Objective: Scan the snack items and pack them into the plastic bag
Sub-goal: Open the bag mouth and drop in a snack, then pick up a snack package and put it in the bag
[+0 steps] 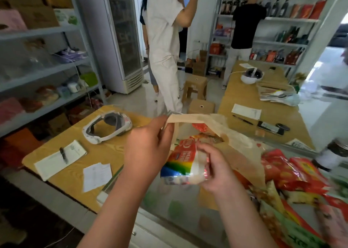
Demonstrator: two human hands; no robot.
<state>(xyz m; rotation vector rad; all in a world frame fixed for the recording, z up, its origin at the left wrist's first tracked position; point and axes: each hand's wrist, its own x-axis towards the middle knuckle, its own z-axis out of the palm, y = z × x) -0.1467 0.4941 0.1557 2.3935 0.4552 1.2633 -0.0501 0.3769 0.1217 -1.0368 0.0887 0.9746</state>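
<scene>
Packing step at the bag mouth. The left hand [148,144] pinches the raised rim of a thin, translucent beige plastic bag [235,140], holding its mouth open above the glass-topped table [178,206]. The right hand [216,168], fingers curled round it, holds a soft rainbow-and-red foil snack packet [180,163] at that mouth, not yet inside. The packet looks light, crinkly and rather slippery, with contents that may crush; it is best held lightly round its middle, as here. The bag is limp and would likely collapse if its rim were let go; red wrappers show through its wall. A heap of red and green snack packets [293,172] lies on the table just beside the bag. Beyond, a wood-grain table [75,172] carries a white headset [107,127], a notepad with a pen [60,159] and a loose paper slip [97,174]. The room is a small shop, with grey metal shelves [47,65] of boxed goods, a glass-door fridge [124,40], tan plastic stools [195,85] and two people standing.
</scene>
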